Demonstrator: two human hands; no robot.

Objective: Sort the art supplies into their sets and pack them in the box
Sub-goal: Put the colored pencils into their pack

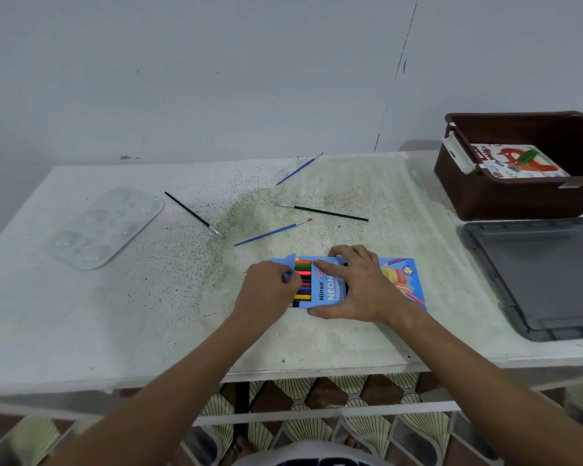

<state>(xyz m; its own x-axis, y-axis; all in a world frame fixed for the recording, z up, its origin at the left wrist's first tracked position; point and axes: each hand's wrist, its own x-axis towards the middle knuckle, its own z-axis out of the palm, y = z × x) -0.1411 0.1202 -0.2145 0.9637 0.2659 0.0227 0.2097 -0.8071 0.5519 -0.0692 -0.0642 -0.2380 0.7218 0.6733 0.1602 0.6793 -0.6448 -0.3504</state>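
I see the blue pencil box (367, 284) lying flat on the speckled table (115, 314), near its front edge, and I place everything else from it. My right hand (357, 290) lies spread over the middle of the box: the thumb hooks round the near edge, the fingers curl over the far edge, and the index finger stretches toward the open left end, so this hand grips the box from above. The printed lid shows between thumb and index finger. At the open end the coloured pencils (303, 284) lie side by side, their ends sticking out of the carton. My left hand (266, 287) sits just left of the box, its fingertips bent in against the pencil ends and the small blue flap (288, 262); I cannot tell whether they pinch a pencil or only press on the row. Beyond the box lie four paintbrushes: a blue one (271, 233) nearest, a black one (327, 213) behind it, another black one (193, 213) off to the far left, and a second blue one (298, 169) farthest back. A clear palette (106, 227) rests well to the left. Far right of the box stands the brown bin (525, 196), with a printed pack (519, 163) inside, and the grey lid (546, 280) lies just in front of the bin.
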